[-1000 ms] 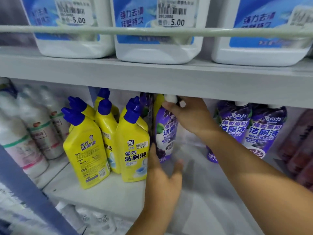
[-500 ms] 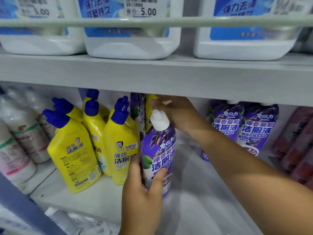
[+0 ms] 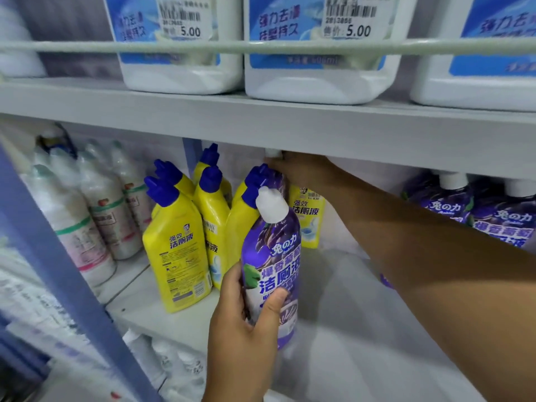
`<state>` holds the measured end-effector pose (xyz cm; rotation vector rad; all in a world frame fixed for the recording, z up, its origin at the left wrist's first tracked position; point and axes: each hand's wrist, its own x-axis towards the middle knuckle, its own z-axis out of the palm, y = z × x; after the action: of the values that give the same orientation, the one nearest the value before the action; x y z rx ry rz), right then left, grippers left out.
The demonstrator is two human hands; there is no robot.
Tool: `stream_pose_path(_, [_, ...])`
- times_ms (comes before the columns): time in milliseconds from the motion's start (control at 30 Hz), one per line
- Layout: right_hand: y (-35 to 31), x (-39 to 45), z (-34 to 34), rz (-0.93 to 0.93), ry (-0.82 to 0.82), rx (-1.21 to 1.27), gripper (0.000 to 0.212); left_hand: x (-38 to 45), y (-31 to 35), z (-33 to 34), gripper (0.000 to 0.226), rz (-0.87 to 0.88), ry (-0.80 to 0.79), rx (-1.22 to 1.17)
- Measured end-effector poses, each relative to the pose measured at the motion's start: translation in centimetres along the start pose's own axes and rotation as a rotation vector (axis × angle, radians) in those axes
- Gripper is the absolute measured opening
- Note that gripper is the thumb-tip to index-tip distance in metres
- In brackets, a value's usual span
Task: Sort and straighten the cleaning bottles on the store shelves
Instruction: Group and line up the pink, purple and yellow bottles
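My left hand [image 3: 246, 335] grips a purple toilet-cleaner bottle [image 3: 271, 256] with a white cap, held upright near the front of the middle shelf [image 3: 348, 329]. My right hand [image 3: 301, 169] reaches deep under the upper shelf and closes on the white cap of a second purple bottle [image 3: 275, 175], mostly hidden behind the yellow ones. Several yellow bottles with blue caps [image 3: 177, 245] stand in a cluster to the left. One more yellow bottle [image 3: 307, 216] stands behind my right wrist. Two purple bottles [image 3: 478, 216] stand at the right.
White bottles with green and red bands [image 3: 95, 210] fill the left end of the shelf. Large white jugs with blue labels [image 3: 316, 53] sit on the upper shelf [image 3: 261, 126] behind a rail. A blue upright post [image 3: 66, 274] crosses the lower left. More bottles lie below.
My left hand has pulled the purple bottle forward and lower, toward the shelf's front. My right hand has stayed at the back, now closed on another purple bottle's cap.
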<state>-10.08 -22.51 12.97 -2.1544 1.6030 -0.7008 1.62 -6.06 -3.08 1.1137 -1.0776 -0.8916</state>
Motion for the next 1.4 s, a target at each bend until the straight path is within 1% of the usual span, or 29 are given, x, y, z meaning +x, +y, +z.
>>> stream_pose_path(133, [1.7, 0.0, 1.0, -0.001, 0.161, -0.02, 0.025, 0.3, 0.2, -0.3, 0.049, -0.03, 0.007, -0.009])
stream_pose_path(167, [2.2, -0.3, 1.2, -0.012, 0.205, 0.02, 0.023, 0.4, 0.1, -0.4, 0.05, -0.031, -0.003, -0.001])
stream_pose_path(267, [3.8, -2.3, 0.8, -0.024, 0.366, 0.265, 0.017, 0.4, 0.2, -0.6, 0.045, -0.026, -0.045, 0.013])
stream_pose_path(333, [4.3, -5.0, -0.1, -0.055, 0.457, 0.308, 0.008, 0.3, 0.2, -0.5, 0.046, -0.023, -0.079, 0.008])
stream_pose_path(367, [4.6, -6.4, -0.5, -0.071, 0.49, 0.288, 0.007, 0.2, 0.2, -0.5, 0.049, -0.026, -0.094, 0.003])
stream_pose_path(400, [4.8, -7.8, -0.9, -0.084, 0.518, 0.268, 0.008, 0.2, 0.1, -0.5, 0.049, -0.031, -0.11, -0.004])
stream_pose_path(500, [5.7, -11.9, -1.6, -0.106, 0.571, 0.238, 0.02, 0.5, 0.2, -0.4, 0.046, -0.027, -0.166, -0.016])
stream_pose_path(600, [7.0, -15.5, -2.3, -0.108, 0.643, 0.213, 0.013, 0.7, 0.2, 0.3, 0.044, -0.035, -0.231, -0.022])
stream_pose_path(667, [8.1, -17.4, -2.7, -0.077, 0.741, 0.116, 0.013, 0.7, 0.3, 1.2, 0.045, -0.051, -0.278, -0.037])
stream_pose_path(733, [9.1, -19.0, -3.0, -0.033, 0.819, 0.015, 0.024, 0.6, 0.3, 2.3, 0.047, -0.055, -0.328, -0.033])
stream_pose_path(900, [11.8, -22.0, -5.1, 0.053, 0.958, -0.057, 0.032, 0.3, 0.1, 6.1, 0.044, -0.039, -0.452, -0.047])
stream_pose_path(1067, [14.8, -23.6, -6.5, 0.151, 1.078, -0.154, 0.034, 0.1, -0.8, 11.2, 0.04, -0.024, -0.528, -0.032])
stream_pose_path(1133, [15.5, -24.0, -6.9, 0.13, 1.074, -0.089, 0.038, -0.1, -0.6, 13.2, 0.046, -0.039, -0.575, -0.044])
stream_pose_path(1167, [15.9, -24.2, -6.9, 0.113, 1.03, -0.029, 0.042, -0.1, -0.7, 14.0, 0.05, -0.049, -0.597, -0.042])
stream_pose_path(1233, [16.8, -25.1, -6.1, 0.119, 0.87, 0.217, 0.053, 0.1, -1.1, 15.2, 0.049, -0.026, -0.614, 0.01])
stream_pose_path(1300, [18.3, -26.3, -4.3, 0.212, 0.696, 0.499, 0.064, 0.3, -1.5, 15.6, 0.048, 0.035, -0.575, 0.099])
stream_pose_path(1367, [20.2, -27.3, -2.9, 0.296, 0.637, 0.58, 0.057, 0.2, -1.8, 15.6, 0.055, 0.042, -0.531, 0.158])
stream_pose_path(1400, [20.8, -27.6, -2.5, 0.303, 0.628, 0.61, 0.053, 0.1, -1.8, 15.6, 0.054, 0.026, -0.516, 0.162])
